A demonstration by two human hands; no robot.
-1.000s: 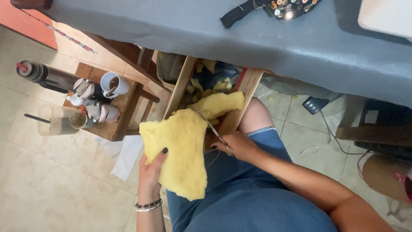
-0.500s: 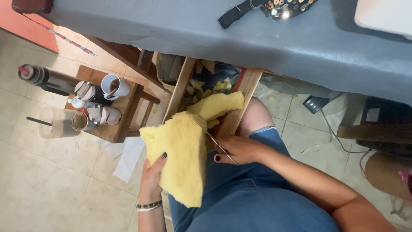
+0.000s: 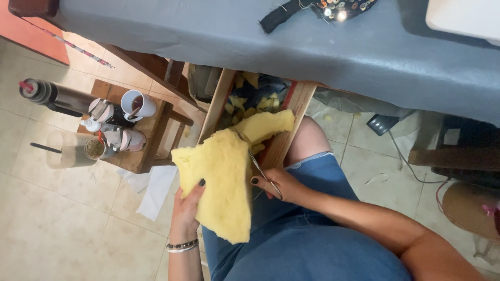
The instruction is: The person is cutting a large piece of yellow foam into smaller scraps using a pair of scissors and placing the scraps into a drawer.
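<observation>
Cutting a yellow foam sheet with scissors over the lap

Seated in blue denim shorts [image 3: 312,250], the person works just above the knees. The left hand [image 3: 186,208], bracelets at the wrist, grips the near edge of the yellow foam sheet [image 3: 224,177], thumb on top. The right hand [image 3: 278,184] is closed through the handles of the scissors [image 3: 260,169], whose blades meet the foam's right edge below a narrow lobe. The step in hand appears to be a cut partway into the sheet; the next stroke calls for taut foam and fingers clear of the blades. Beyond, a wooden crate [image 3: 291,119] holds yellow scraps; a small wooden stool [image 3: 151,140] carries cups, under the grey-covered table [image 3: 291,47].
</observation>
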